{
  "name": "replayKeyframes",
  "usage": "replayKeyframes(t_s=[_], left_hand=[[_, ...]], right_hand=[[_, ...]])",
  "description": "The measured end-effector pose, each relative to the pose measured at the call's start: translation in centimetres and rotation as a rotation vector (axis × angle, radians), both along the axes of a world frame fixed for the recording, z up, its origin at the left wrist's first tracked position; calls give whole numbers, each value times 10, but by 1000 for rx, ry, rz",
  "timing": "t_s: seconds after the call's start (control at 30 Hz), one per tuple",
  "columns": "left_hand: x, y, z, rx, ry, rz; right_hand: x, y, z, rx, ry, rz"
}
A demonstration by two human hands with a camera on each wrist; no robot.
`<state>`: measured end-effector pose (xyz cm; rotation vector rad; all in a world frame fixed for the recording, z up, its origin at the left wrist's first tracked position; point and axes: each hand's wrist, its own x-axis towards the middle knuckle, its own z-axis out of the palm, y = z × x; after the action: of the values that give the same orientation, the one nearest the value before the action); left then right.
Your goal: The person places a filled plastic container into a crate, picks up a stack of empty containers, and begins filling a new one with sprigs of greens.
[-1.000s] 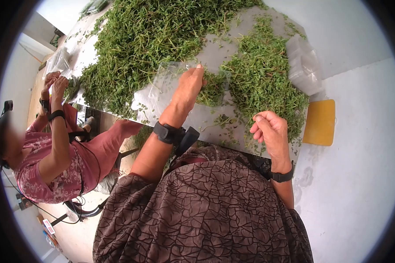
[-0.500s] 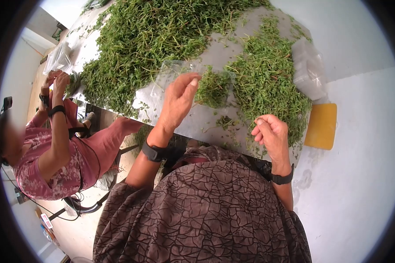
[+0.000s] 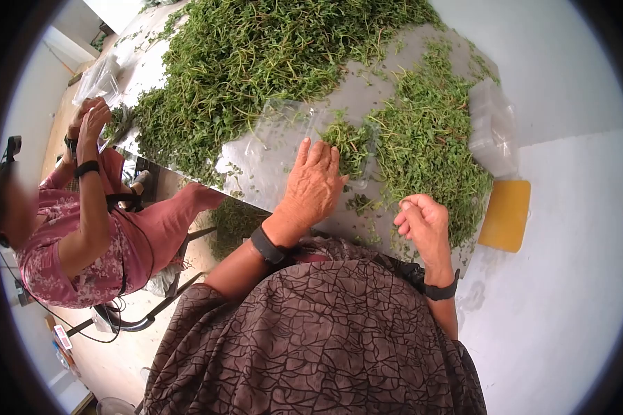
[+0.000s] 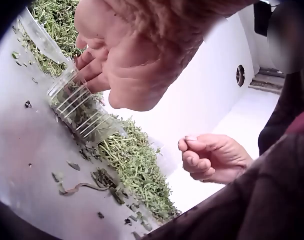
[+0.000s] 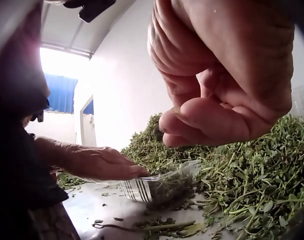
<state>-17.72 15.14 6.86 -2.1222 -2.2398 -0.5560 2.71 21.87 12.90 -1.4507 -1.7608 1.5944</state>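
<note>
My left hand [image 3: 315, 183] reaches over the near left rim of a clear plastic clamshell box [image 4: 72, 100], fingers extended and spread slightly. Leafy green stems [image 3: 349, 145] lie inside the box, and its see-through lid [image 3: 284, 117] is folded back to the left. In the right wrist view the left hand's fingertips are right at the box's ribbed rim. Above the near edge of the right pile of greens [image 3: 422, 131], my right hand [image 3: 429, 225] is raised, fingers curled and thumb against the forefinger. Nothing shows between them.
A larger heap of greens [image 3: 256, 62] covers the back left of the metal table [image 3: 363, 76]. Stacked clear boxes [image 3: 491, 128] stand at the right edge beside a yellow board [image 3: 505, 216]. Another person [image 3: 69, 249] works at the left. Loose sprigs [image 3: 360, 203] lie near the front edge.
My left hand drew back toward me from the lid, then turned palm down and moved right to the filled box, fingers spreading. The right hand has stayed nearly still.
</note>
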Motion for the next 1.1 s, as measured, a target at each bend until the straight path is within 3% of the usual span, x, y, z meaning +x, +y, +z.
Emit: replayKeyframes(t_s=[0.3, 0.77, 0.9, 1.1], left_hand=[[-22, -4, 0, 192, -148, 130], [-30, 16, 4, 5, -1, -46], [-25, 30, 14, 215, -75, -143], [-23, 35, -1, 89, -44, -79]], right_hand=[[0, -5, -4, 8, -43, -11], [13, -23, -12, 21, -104, 9], [23, -20, -9, 40, -125, -4], [46, -11, -6, 125, -107, -43]])
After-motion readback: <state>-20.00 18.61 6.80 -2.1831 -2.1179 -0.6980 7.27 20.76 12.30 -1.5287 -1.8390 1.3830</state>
